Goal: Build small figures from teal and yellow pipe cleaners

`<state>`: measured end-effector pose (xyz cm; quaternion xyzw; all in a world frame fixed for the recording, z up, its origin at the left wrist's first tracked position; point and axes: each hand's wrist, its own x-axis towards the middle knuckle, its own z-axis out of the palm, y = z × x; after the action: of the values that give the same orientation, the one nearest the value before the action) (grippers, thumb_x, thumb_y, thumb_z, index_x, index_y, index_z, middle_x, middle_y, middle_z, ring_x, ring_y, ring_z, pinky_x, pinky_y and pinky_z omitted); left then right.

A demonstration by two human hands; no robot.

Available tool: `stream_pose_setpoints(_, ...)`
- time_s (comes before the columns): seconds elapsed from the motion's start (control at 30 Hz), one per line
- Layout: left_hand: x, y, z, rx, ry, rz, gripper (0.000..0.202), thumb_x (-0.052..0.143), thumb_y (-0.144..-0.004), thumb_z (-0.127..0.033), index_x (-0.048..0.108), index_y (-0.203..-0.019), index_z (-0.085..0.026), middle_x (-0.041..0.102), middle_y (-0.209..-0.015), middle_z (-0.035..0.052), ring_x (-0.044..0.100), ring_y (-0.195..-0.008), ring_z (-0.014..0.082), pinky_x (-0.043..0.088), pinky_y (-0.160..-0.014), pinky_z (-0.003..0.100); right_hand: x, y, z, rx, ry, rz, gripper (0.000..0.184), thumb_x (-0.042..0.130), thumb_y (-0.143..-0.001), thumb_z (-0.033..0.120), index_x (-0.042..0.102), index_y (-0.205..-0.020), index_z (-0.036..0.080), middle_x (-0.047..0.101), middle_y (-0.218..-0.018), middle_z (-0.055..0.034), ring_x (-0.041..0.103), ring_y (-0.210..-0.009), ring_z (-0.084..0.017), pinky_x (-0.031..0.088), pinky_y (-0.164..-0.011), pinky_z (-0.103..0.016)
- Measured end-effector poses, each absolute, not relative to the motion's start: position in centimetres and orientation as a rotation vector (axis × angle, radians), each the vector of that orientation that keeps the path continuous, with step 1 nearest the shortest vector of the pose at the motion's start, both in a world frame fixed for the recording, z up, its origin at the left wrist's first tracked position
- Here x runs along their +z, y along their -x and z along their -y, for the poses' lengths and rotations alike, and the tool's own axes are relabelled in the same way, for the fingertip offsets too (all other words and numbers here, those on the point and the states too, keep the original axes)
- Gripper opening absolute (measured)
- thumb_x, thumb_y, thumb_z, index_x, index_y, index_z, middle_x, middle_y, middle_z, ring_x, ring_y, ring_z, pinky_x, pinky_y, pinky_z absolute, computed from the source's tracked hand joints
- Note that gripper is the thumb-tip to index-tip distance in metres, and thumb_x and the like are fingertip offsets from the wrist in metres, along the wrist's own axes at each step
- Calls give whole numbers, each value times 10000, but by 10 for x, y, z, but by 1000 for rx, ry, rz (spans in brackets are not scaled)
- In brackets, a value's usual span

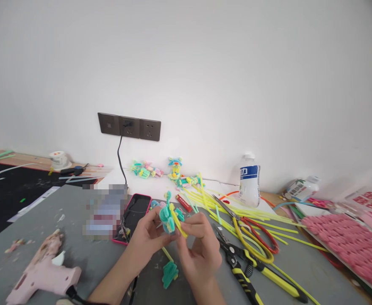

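Note:
Between both hands, above the grey mat, is a small teal and yellow pipe-cleaner figure (167,217). My left hand (146,237) is closed on its teal side, with the fingertips partly hidden behind it. My right hand (200,243) pinches a yellow pipe-cleaner strip (180,228) that lies against the figure. Below the hands, a teal fuzzy piece (170,273) with a yellow stem rests on the mat. Long yellow pipe cleaners (256,217) spread out to the right. Close to my right hand are black-and-yellow pliers (237,258) and red-and-yellow-handled scissors (237,218).
A pink glue gun (43,271) lies at the left front. Behind my left hand is a pink-cased phone (137,212), beside a blurred screen (105,212). Finished fuzzy figures (175,169) and a white bottle (248,182) stand by the wall. Pink woven material (348,245) lies right.

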<state>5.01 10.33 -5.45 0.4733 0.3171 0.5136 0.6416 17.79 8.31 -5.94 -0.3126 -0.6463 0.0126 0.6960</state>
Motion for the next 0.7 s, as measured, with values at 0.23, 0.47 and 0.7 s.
stream_pose_setpoints(0.23, -59, -49, -104, 1142, -1070, -695, 364, 903, -569, -231, 698, -870, -230, 693, -931, 29, 633, -981, 247, 532, -847, 319, -57, -178, -85, 31, 671, 1446, 265, 590, -808, -19, 604, -944, 208, 577, -718, -13, 533, -632, -162, 415, -544, -293)
stream_pose_setpoints(0.47, -69, -49, -110, 1224, -1150, -728, 305, 884, -597, -277, 675, -805, -199, 650, -819, 27, 625, -868, 222, 522, -757, 285, -59, -178, -91, 154, 770, 1378, 161, 615, -844, 89, 564, -910, 226, 524, -716, 16, 506, -651, -154, 441, -611, -299)
stream_pose_setpoints(0.7, -65, -45, -113, 1326, -1166, -893, 322, 869, -599, -293, 643, -802, -187, 649, -815, 18, 601, -784, 187, 469, -699, 257, -66, -186, -105, 523, 845, 1233, 209, 665, -845, 259, 597, -1038, 214, 592, -778, 1, 555, -698, -158, 455, -668, -294)
